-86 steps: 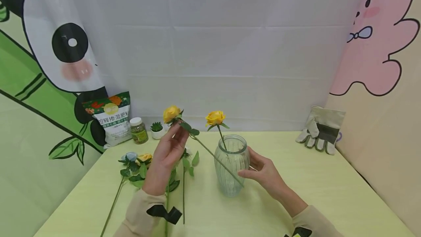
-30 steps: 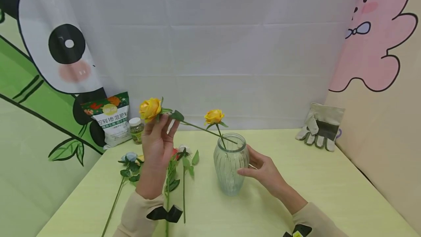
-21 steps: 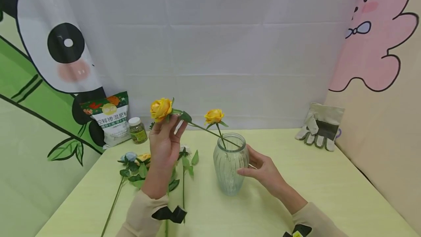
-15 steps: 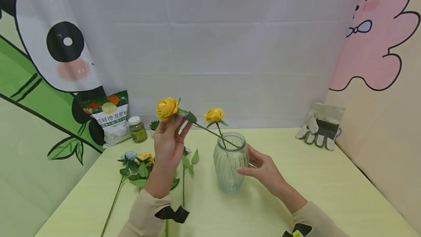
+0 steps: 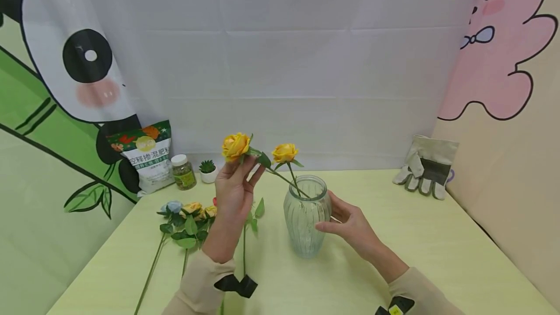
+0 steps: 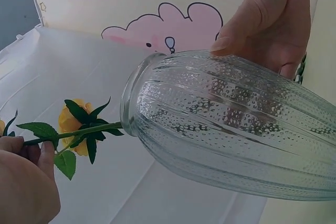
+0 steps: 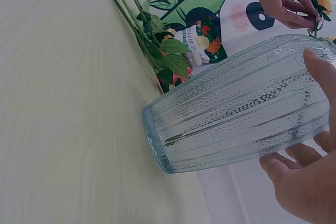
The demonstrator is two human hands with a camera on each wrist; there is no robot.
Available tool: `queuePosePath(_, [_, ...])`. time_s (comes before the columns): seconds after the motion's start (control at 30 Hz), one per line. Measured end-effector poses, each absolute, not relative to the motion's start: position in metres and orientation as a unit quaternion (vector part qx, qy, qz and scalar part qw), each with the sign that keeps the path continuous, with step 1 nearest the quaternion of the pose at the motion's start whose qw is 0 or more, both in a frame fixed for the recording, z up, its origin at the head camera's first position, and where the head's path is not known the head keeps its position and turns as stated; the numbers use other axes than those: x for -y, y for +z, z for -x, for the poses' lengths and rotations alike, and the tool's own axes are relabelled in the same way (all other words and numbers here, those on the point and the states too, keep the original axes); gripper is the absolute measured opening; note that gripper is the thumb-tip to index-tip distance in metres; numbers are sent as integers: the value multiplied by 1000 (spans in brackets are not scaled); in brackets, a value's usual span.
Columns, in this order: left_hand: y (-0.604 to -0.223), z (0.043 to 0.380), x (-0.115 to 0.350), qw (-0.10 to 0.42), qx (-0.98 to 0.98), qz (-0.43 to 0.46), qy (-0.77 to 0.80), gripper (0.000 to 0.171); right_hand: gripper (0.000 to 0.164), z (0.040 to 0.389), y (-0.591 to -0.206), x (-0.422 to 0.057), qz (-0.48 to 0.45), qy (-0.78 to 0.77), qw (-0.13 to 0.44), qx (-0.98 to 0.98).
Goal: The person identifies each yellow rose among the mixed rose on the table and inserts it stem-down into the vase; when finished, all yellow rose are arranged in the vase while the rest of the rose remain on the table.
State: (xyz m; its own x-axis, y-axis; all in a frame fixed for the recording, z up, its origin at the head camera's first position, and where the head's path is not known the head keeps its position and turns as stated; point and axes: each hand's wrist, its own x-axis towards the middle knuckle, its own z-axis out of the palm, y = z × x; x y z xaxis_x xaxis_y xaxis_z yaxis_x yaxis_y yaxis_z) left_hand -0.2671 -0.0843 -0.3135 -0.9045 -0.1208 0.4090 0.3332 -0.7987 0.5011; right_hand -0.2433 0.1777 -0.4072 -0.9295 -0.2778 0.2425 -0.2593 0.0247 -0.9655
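Left hand (image 5: pixel 235 191): fingers pinching the held rose (image 5: pixel 236 147) just below its bloom, right by the leaves.
Held rose: up over the bench (image 5: pixel 442 252), bloom toward the left edge, stem slanting down rightward to the vase mouth; how deep, can't tell.
Rose feel: looks artificial, so light, I'd say, soft petals, springy stem; a lower hold on the stem should aim it better.
Right hand (image 5: pixel 350 225): gripping the glass vase (image 5: pixel 306 227) on the side facing the right edge, thumb in front, fingers curled behind.
Glass vase: upright mid-bench, short of the far edge; probably weighty, breakable, a bit slick despite those ribs, best braced round the belly.
In the way: the standing rose (image 5: pixel 285 153), tilted in that same mouth; leaves could snag there.
Left edge: blue rose (image 5: pixel 172 207) and yellow roses (image 5: pixel 191 209) lying, stems toward the near edge, more partly hidden behind the left arm.
Far edge: potted plant (image 5: pixel 207 171), jar (image 5: pixel 183 174), then the printed bag (image 5: pixel 150 162) at the far-left corner.
Far-right corner: gloves (image 5: pixel 424 171), well apart, blocking nothing.
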Motion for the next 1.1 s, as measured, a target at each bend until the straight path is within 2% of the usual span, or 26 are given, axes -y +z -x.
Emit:
queuePosePath(0.53, [-316, 275, 68, 128, 342, 150, -919, 27, 93, 244, -409, -179, 187, -673, 10, -715])
queuePosePath(1.1, [-324, 281, 57, 106, 447, 169, -872, 27, 95, 244, -407, -178, 181, -675, 14, -715])
